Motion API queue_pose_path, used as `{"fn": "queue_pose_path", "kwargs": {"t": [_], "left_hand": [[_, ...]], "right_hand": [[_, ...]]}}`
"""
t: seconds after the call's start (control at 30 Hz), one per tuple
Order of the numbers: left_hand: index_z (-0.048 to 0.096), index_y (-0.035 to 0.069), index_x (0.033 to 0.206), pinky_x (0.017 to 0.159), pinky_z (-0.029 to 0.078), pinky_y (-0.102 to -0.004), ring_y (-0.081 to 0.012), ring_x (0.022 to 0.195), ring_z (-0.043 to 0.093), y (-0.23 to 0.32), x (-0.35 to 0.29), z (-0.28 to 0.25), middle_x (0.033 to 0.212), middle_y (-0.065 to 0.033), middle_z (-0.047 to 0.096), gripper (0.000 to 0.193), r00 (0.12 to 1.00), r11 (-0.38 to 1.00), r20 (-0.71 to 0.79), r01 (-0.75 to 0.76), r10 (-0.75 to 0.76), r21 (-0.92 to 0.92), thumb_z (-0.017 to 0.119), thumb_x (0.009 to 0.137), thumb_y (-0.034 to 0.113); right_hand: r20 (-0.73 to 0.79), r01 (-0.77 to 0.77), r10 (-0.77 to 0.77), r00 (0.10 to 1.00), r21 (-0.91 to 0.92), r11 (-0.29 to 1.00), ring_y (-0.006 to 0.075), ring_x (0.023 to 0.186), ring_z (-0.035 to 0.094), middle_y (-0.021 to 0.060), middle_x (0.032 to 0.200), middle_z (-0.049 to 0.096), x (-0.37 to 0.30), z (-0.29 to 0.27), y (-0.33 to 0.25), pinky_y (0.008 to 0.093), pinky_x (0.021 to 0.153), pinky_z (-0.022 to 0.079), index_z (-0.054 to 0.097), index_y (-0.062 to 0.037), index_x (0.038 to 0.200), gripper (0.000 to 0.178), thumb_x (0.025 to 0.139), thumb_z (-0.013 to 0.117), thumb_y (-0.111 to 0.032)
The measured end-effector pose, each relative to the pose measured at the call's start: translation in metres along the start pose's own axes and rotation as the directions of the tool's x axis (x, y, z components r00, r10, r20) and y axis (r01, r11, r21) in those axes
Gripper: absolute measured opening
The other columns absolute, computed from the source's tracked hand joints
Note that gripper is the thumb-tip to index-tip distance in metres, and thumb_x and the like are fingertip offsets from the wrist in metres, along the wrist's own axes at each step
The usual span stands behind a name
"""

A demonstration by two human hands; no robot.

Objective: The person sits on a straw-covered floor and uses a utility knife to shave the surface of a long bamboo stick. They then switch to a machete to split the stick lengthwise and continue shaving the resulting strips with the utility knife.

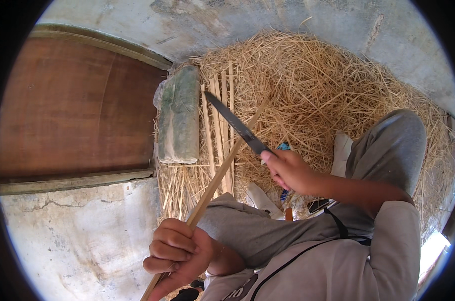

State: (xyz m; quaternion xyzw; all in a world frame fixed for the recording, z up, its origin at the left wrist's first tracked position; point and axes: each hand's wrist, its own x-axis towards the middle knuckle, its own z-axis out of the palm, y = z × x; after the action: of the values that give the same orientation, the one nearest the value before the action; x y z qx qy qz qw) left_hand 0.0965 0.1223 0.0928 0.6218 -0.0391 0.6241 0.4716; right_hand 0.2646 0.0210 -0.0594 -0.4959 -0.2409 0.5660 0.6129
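Note:
My left hand [177, 251] is closed around the lower part of a long bamboo strip [215, 183], which slants up and away to the right. In my right hand [293, 173] is the handle of a knife [232, 120] with a long dark blade. The blade points to the far left and crosses the strip near its upper part; whether the edge touches the wood I cannot tell. Most of the knife's handle is hidden by my fingers. Beyond the strip, several more bamboo strips [217, 120] lie side by side on the ground.
Thin shavings [328, 85] are heaped over the ground up to the grey wall [288, 15]. A green-grey wrapped block [180, 115] lies left of the strips, beside a brown wooden door [77, 100]. My bent legs [388, 145] are close beneath my arms.

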Motion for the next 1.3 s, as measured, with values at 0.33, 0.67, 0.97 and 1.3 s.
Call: {"fn": "queue_pose_path", "kwargs": {"t": [0.33,0.67,0.97,1.3], "left_hand": [[0.028,0.017,0.066,0.047,0.018,-0.0260,-0.0088,0.041,0.021,-0.002,-0.002,0.002,0.051,0.0033,0.025,0.068,1.000,0.996,0.005,-0.001,0.002,-0.089,0.037,0.096,0.077],[0.026,0.017,0.066,0.048,0.019,-0.0272,-0.0094,0.043,0.019,-0.003,0.003,-0.004,0.051,0.0036,0.022,0.068,0.999,0.990,0.015,0.041,-0.039,-0.133,0.039,0.096,0.077],[0.026,0.018,0.066,0.045,0.016,-0.0249,-0.0077,0.040,0.019,0.000,-0.002,-0.004,0.049,0.0046,0.019,0.068,0.998,0.999,-0.063,0.007,-0.004,0.046,0.035,0.096,0.078],[0.027,0.018,0.065,0.040,0.016,-0.0229,-0.0057,0.036,0.022,-0.005,0.005,-0.012,0.048,0.0056,0.022,0.069,0.992,0.998,0.125,0.008,-0.001,-0.061,0.034,0.094,0.081]], "right_hand": [[0.071,0.438,-0.487,0.871,-0.562,0.702,0.0320,0.052,0.059,0.0144,0.059,0.054,0.000,-0.010,0.016,0.0421,0.051,0.044,0.052,-0.0017,0.095,0.037,0.107,0.051,-0.037],[0.131,0.448,-0.509,0.851,-0.686,0.573,0.0341,0.051,0.059,0.0148,0.060,0.056,0.001,-0.012,0.006,0.0434,0.050,0.045,0.051,-0.0023,0.089,0.037,0.106,0.054,-0.035],[0.066,0.517,-0.576,0.815,-0.533,0.670,0.0279,0.051,0.058,0.0127,0.061,0.057,-0.011,-0.003,-0.023,0.0416,0.052,0.045,0.055,-0.0027,0.090,0.036,0.107,0.052,-0.035],[-0.078,0.329,-0.419,0.905,-0.497,0.803,0.0142,0.050,0.050,0.0056,0.059,0.051,-0.001,-0.005,-0.049,0.0359,0.050,0.041,0.058,-0.0018,0.088,0.044,0.109,0.048,-0.040]]}}
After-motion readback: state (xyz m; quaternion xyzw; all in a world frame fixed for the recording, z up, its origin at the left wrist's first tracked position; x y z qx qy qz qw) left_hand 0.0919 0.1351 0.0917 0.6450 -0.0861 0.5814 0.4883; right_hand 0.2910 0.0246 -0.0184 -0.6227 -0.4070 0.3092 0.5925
